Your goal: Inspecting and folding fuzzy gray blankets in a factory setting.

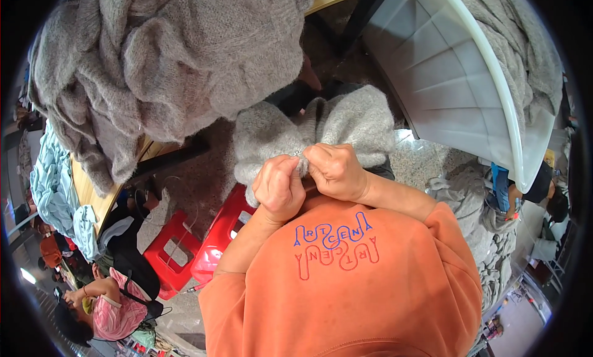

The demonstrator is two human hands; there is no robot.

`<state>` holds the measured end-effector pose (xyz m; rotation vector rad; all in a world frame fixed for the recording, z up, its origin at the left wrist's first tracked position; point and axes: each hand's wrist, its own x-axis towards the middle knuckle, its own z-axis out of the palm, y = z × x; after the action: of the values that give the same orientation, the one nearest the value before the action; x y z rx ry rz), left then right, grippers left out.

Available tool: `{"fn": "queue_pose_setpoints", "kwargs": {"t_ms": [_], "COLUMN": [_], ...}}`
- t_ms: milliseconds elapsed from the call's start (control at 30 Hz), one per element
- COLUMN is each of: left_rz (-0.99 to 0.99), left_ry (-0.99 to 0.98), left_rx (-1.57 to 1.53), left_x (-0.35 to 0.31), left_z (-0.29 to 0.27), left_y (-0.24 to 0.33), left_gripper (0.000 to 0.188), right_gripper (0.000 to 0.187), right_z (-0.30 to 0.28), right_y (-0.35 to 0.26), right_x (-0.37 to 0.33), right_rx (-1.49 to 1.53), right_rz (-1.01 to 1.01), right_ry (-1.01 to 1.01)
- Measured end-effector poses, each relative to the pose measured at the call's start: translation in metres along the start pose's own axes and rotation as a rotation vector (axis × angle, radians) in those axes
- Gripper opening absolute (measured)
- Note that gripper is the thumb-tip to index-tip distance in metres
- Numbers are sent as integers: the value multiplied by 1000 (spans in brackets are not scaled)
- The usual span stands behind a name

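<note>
A light grey fuzzy knit garment (355, 119) is bunched over my lap in the middle of the view. Both hands are close together at its near edge, in front of my chest. My left hand (277, 185) is closed, its thumb and fingers pinching the knit. Beside it, my right hand (336, 170) grips the same garment with curled fingers. A small gathered bit of knit shows between the two hands. Whether a needle or thread is in the fingers is too small to tell.
A big heap of grey-brown knitwear (179, 54) covers the table ahead on the left. At the right stands a large white plastic bin (445, 79) with more knitwear. Red stools (213, 249) are at my left. A co-worker in pink (117, 301) sits at the lower left.
</note>
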<state>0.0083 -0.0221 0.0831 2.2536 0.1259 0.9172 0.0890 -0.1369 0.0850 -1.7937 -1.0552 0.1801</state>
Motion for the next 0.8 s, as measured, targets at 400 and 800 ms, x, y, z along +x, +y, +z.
{"fn": "queue_pose_setpoints", "kwargs": {"t_ms": [400, 800], "left_rz": [60, 32], "left_ry": [37, 25], "left_rx": [72, 55], "left_x": [-5, -2], "left_z": [-10, -4], "left_y": [0, 5], "left_gripper": [19, 17], "right_gripper": [17, 7], "right_z": [3, 9], "right_y": [2, 2], "right_x": [14, 13], "right_rx": [241, 41], "right_rz": [1, 8], "right_ry": [-38, 81]}}
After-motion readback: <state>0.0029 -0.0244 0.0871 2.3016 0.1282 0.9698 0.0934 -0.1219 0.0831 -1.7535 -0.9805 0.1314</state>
